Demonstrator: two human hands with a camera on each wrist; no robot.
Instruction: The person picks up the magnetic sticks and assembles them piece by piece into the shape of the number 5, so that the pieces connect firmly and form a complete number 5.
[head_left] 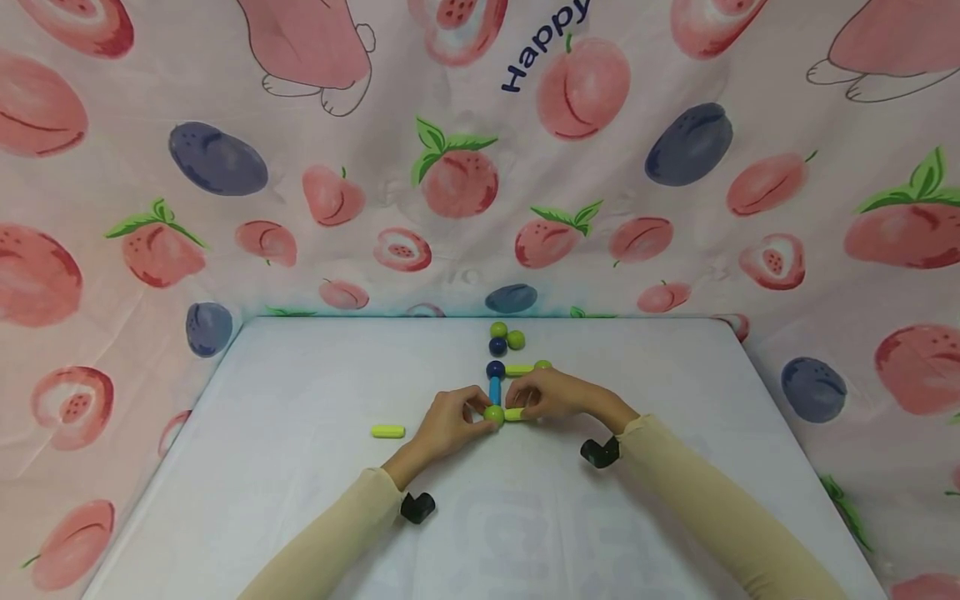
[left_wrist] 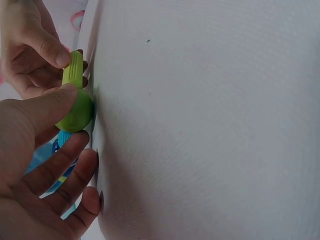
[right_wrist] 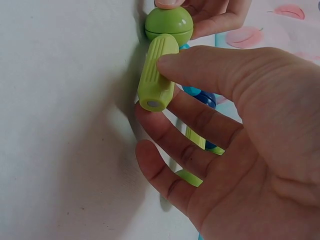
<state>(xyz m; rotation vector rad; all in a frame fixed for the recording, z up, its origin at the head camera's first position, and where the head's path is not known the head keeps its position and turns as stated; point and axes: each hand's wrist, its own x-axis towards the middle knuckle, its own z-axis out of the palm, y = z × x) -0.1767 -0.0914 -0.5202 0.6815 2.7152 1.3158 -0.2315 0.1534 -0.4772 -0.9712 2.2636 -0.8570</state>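
My left hand pinches a green ball between thumb and fingers. In my right hand is a yellow-green ribbed rod, held by thumb and fingers, its near end showing a small grey disc. The rod's other end meets the green ball. A blue rod runs from that ball back to a dark blue ball. From the dark blue ball a second yellow-green rod extends right to another green ball, partly covered by the right hand.
A loose yellow-green rod lies on the white table left of the left hand. Behind the joined pieces sit two green balls and a dark blue ball. A fruit-patterned cloth hangs beyond the table's far edge.
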